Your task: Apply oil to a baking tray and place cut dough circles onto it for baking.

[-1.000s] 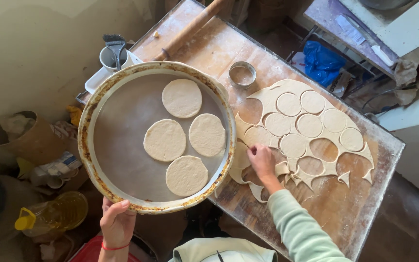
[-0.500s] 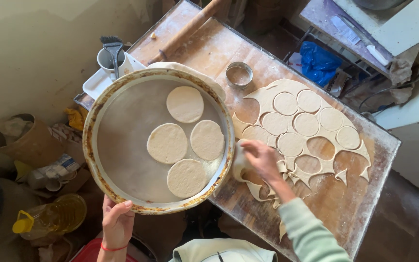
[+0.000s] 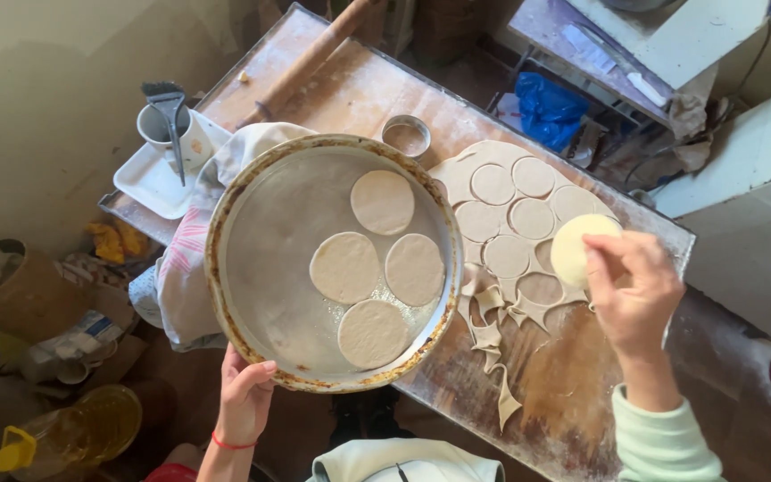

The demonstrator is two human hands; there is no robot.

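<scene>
Left hand [image 3: 244,400] gripping round tray [image 3: 252,339] rim at worktop [image 3: 573,384] near edge, right hand [image 3: 633,287] pinching dough disc [image 3: 575,250] above cut dough sheet [image 3: 515,228], ring cutter [image 3: 406,137] and rolling pin [image 3: 310,61] toward far edge

Four dough rounds [image 3: 383,202] lie in the one round metal pan [image 3: 252,295]; a fifth, loose round [image 3: 573,250] is pinched in the right hand [image 3: 634,290]; two hands show in all, the left hand [image 3: 244,397] on the pan's near rim. One rolled dough sheet [image 3: 510,223] lies toward the tabletop's right edge, with perhaps six cut circles left in it (the hand hides part, so the count is uncertain). One ring cutter [image 3: 406,136]; one rolling pin [image 3: 310,61] near the far edge; one cup [image 3: 164,127] on one white tray [image 3: 149,183] at the left corner; one cloth [image 3: 191,259] under the pan; one yellow jug [image 3: 73,437] off the table.
</scene>
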